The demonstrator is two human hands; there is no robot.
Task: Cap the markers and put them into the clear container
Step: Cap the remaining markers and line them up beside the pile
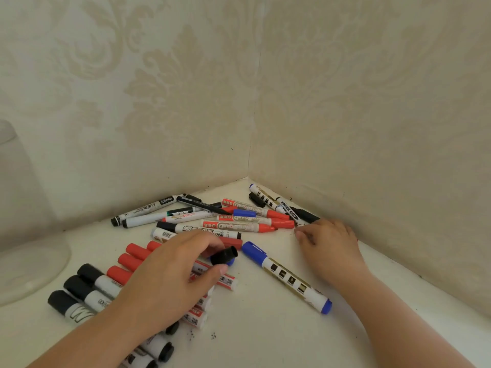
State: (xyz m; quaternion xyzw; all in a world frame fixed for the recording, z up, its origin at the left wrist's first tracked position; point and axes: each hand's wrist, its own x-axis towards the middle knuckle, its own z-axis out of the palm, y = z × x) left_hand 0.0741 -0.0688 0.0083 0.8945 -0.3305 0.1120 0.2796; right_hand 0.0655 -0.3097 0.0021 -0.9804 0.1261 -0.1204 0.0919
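Head view: our left hand (170, 274) pinches black cap (225, 255) mouth-outward, ready for seating. Right hand (328, 241), loosely curled and empty, reaches right of cap toward uncapped markers (239, 225). Clear container (24, 256) waits far left of cap.

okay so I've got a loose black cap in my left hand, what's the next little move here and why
Probably bring the uncapped black marker under your right hand to the black plastic cap pinched in your left hand and press it on. The cap's open end faces right, and that hand's fingertips are already at that marker; nothing appears to be in the clear container.
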